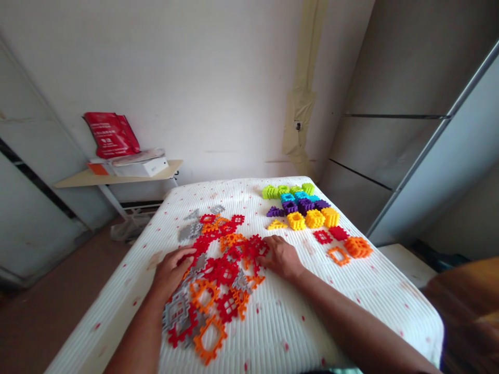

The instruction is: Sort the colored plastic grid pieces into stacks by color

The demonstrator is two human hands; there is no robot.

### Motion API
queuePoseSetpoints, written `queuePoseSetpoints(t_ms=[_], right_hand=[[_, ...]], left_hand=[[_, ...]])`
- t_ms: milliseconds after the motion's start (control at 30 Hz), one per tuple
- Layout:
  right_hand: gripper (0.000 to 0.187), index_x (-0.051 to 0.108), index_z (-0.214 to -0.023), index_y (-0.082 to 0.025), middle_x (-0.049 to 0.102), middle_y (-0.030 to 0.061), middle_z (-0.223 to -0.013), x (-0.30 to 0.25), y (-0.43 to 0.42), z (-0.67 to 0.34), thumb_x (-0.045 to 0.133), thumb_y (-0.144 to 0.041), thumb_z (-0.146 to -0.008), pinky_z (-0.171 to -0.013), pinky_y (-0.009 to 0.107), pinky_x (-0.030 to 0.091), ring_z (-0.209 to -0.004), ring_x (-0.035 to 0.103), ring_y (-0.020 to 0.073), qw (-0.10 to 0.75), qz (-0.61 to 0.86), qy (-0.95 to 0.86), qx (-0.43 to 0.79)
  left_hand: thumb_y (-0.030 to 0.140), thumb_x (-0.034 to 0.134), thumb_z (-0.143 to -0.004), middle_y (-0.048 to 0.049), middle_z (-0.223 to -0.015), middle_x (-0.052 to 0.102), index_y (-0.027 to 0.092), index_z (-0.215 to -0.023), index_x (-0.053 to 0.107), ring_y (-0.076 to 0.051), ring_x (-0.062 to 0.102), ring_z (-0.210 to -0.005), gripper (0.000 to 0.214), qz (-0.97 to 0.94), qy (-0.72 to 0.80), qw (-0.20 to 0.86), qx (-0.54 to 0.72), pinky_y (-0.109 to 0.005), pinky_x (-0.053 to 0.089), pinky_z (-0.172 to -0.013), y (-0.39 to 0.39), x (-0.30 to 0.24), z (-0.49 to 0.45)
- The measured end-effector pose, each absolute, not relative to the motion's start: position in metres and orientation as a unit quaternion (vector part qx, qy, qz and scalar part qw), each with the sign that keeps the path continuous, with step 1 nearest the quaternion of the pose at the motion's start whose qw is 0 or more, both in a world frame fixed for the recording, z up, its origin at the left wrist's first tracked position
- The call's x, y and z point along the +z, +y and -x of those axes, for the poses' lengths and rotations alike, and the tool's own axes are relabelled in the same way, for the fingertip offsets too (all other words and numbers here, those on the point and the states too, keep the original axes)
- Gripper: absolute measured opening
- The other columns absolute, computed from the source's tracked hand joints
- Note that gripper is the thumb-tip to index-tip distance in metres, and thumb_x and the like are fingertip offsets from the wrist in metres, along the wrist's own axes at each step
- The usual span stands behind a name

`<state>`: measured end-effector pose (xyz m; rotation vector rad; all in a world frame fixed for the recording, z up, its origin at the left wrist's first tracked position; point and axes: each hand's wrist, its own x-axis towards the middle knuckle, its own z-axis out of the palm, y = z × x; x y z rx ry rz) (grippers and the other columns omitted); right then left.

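Note:
A loose pile of red, orange and grey interlocking plastic pieces (226,271) lies on the white quilted cover between my hands. My left hand (172,270) rests at the pile's left edge, fingers stretched toward the red pieces and thumb apart. At the right edge, my right hand (284,258) touches a red toothed piece (257,246) with its fingers slightly bent, thumb and forefinger apart. Orange frame pieces (210,340) and a grey frame piece (176,310) lie nearest me. Several grey pieces (190,231) sit at the far left of the pile.
Sorted stacks stand at the back right: green (270,192), blue (287,198), purple (305,206) and yellow (315,218). Red pieces (323,237) and an orange stack (357,247) lie closer. A side table (83,178) holds a red bag (111,136). Grey cabinet panels (370,140) border the right.

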<state>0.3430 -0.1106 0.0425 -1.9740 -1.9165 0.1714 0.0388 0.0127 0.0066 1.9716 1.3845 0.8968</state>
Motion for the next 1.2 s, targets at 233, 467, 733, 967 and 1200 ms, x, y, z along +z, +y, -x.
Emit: queuePoseSetpoints(t_ms=[233, 467, 733, 967, 1200], right_hand=[[0.04, 0.058, -0.11, -0.019, 0.061, 0.0079, -0.103, 0.036, -0.107, -0.344, 0.062, -0.032, -0.072, -0.078, 0.027, 0.043, -0.093, 0.056, 0.0188, 0.235, 0.712, -0.655, 0.092], [0.036, 0.063, -0.098, -0.016, 0.061, 0.0008, -0.081, 0.028, -0.098, -0.349, 0.062, -0.016, -0.063, -0.062, 0.021, 0.04, -0.07, 0.053, 0.0118, 0.374, 0.678, -0.591, 0.227], [0.014, 0.063, -0.072, -0.017, 0.056, -0.0049, -0.063, 0.035, -0.094, -0.347, 0.061, -0.013, -0.059, -0.053, 0.018, 0.036, -0.058, 0.046, 0.0078, 0.429, 0.641, -0.527, 0.356], [0.011, 0.062, -0.079, -0.019, 0.059, -0.0033, -0.069, 0.043, -0.104, -0.343, 0.06, -0.021, -0.068, -0.054, 0.018, 0.039, -0.061, 0.05, 0.009, 0.434, 0.62, -0.583, 0.298], [0.016, 0.056, -0.074, -0.019, 0.056, 0.0013, -0.078, 0.047, -0.122, -0.367, 0.045, -0.008, -0.071, -0.063, 0.02, 0.039, -0.068, 0.05, 0.0111, 0.344, 0.643, -0.683, 0.039]], left_hand=[[0.047, 0.05, -0.068, -0.0086, -0.115, 0.063, 0.019, -0.094, 0.067, -0.025, 0.056, -0.109, 0.041, -0.739, 0.516, 0.279, 0.331, -0.038, 0.039, -0.099, 0.013, 0.005, -0.038], [0.047, 0.05, -0.069, -0.0071, -0.116, 0.063, 0.02, -0.094, 0.067, -0.024, 0.056, -0.109, 0.041, -0.74, 0.522, 0.273, 0.324, -0.035, 0.041, -0.097, 0.014, 0.004, -0.037], [0.051, 0.05, -0.067, -0.006, -0.114, 0.065, 0.022, -0.093, 0.068, -0.024, 0.058, -0.107, 0.043, -0.744, 0.521, 0.266, 0.324, -0.035, 0.042, -0.096, 0.016, 0.005, -0.036], [0.052, 0.052, -0.065, -0.0052, -0.111, 0.066, 0.024, -0.089, 0.069, -0.027, 0.058, -0.105, 0.04, -0.74, 0.524, 0.269, 0.325, -0.038, 0.044, -0.095, 0.021, 0.001, -0.033], [0.052, 0.052, -0.067, -0.0046, -0.112, 0.065, 0.026, -0.09, 0.069, -0.026, 0.059, -0.104, 0.038, -0.744, 0.521, 0.263, 0.326, -0.039, 0.043, -0.096, 0.024, -0.005, -0.031]])
